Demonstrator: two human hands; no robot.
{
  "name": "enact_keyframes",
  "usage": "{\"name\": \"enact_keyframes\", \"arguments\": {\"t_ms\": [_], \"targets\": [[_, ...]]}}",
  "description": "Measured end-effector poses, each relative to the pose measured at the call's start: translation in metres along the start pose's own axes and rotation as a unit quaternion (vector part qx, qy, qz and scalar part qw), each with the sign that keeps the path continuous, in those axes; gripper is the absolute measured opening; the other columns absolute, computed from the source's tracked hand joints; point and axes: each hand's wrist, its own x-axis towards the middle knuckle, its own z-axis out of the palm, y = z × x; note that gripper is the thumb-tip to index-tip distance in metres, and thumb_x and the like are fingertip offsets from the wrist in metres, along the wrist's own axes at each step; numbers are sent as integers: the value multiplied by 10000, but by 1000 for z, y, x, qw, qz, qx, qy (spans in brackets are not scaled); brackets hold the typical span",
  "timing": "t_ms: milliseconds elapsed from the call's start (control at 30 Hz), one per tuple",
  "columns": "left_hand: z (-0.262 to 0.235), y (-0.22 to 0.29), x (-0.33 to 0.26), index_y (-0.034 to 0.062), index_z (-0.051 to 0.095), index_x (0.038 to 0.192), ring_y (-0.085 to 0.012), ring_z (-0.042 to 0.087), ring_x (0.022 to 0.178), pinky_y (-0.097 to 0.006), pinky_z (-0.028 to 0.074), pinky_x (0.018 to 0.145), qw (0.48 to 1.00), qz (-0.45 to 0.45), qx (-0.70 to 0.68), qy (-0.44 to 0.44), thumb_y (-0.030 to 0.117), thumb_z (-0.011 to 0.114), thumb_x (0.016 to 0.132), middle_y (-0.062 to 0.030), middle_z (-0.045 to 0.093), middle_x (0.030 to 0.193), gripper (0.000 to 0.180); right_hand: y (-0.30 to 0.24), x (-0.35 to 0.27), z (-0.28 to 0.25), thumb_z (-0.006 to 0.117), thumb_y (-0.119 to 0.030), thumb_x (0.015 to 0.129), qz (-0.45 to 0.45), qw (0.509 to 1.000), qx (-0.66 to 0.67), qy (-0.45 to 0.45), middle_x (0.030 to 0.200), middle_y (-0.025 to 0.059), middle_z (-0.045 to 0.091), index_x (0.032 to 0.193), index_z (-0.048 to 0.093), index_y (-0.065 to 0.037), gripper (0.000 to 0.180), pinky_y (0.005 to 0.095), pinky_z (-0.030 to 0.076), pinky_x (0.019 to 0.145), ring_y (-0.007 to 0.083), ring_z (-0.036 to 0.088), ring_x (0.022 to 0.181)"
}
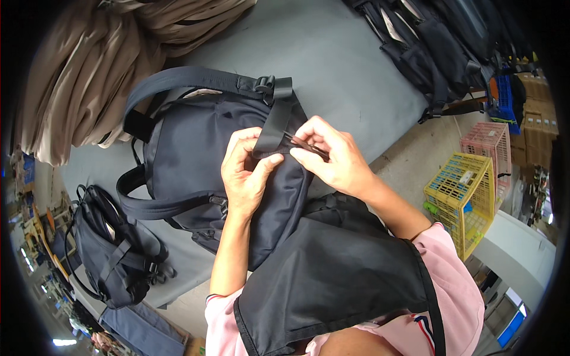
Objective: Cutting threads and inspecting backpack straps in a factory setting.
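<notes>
A dark navy backpack (196, 148) lies on the grey table before me, its padded shoulder straps facing up. From the upper strap's buckle (265, 87), a wide black webbing strap (274, 127) runs down toward me. My left hand (244, 172) pinches the lower end of this webbing between thumb and fingers. Close beside it, my right hand (332, 154) grips a slim, dark, pointed tool (310, 146) with its tip at the webbing's edge. Whether the tool is tweezers or snips is not clear, since my fingers cover part of it.
Brown fabric pieces (89, 83) are heaped at the far left. A smaller black backpack (113, 249) lies at the near left, and several black bags (427, 53) are piled at the far right. Yellow (460, 196) and pink (490, 142) crates stand beyond the table's right edge (395, 139).
</notes>
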Motion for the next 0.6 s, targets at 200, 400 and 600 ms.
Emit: {"name": "enact_keyframes", "arguments": {"t_ms": [200, 400, 600], "targets": [[1, 3, -5, -17, 601, 831, -120, 542, 883, -228, 438, 767, 999, -51, -4, 8, -3, 705, 772, -73, 549, 1010, 120, 11, 2, 9, 551, -53, 821, 128, 965, 226, 17, 783, 0, 500, 901, 493, -41, 100, 176, 363, 481, 30, 434, 567], [12, 5, -14, 10, 539, 868, -113, 542, 887, -226, 453, 793, 986, -81, -124, 81, -49, 670, 791, -73, 537, 1029, 162, 10, -1, 21, 530, -37, 820, 112, 932, 332, 96, 742, -4, 475, 948, 477, -52, 139, 169, 291, 418, 28, 362, 460], [16, 2, -18, 31, 508, 920, -117, 522, 927, -232, 448, 827, 973, -80, -179, 120, -101, 637, 787, -75, 504, 1054, 227, 9, -2, 11, 511, -19, 832, 107, 948, 297, 51, 726, 10, 488, 1000, 477, -41, 173, 175, 281, 416, 26, 365, 471]]}}
